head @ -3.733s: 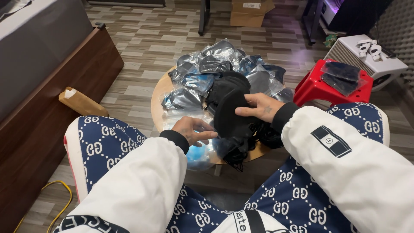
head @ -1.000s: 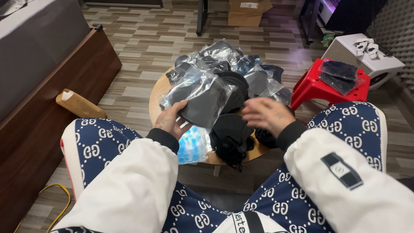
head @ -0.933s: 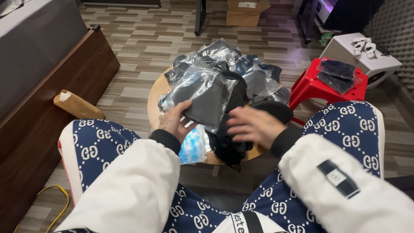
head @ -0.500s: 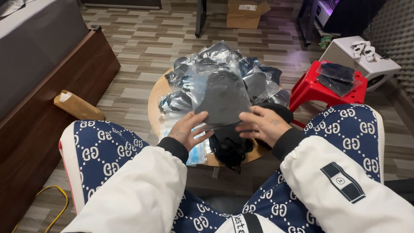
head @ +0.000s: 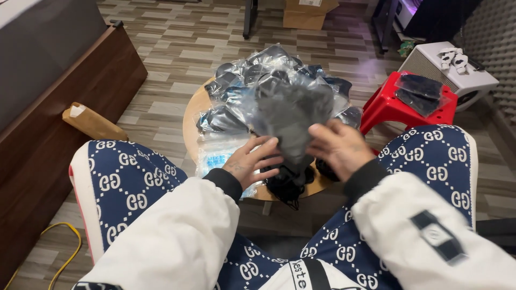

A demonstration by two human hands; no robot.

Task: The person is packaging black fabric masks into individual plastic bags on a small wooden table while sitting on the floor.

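While the person is sitting with knees apart over a small round table (head: 189, 119), both hands are holding up a clear plastic bag (head: 293, 115) with a dark grey item inside it, raised above the table's near half and blurred by motion. The left hand (head: 250, 164) is gripping the bag's lower left edge, its fingers (head: 267, 152) loosely spread and curled toward the plastic, the thumb hidden behind. The right hand (head: 339, 149) is touching the bag's lower right side, its fingers (head: 321, 137) bent and close together against the plastic; whether they are pinching it or only pressing cannot be told. Behind the bag, a pile (head: 242, 80) of similar clear bags, each holding a dark piece, is covering most of the table. Just under the hands, a loose black item (head: 287, 185) is hanging over the table's near edge, and a flat packet (head: 217, 156) with blue print is lying beside the left hand. To the right, a red stool (head: 384, 110) is carrying two more bagged dark pieces (head: 422, 92), well apart from the hands, and a white box (head: 449, 72) is sitting just behind it. A brown paper bag (head: 91, 122) is lying on the floor at left, against a wooden cabinet (head: 64, 107).
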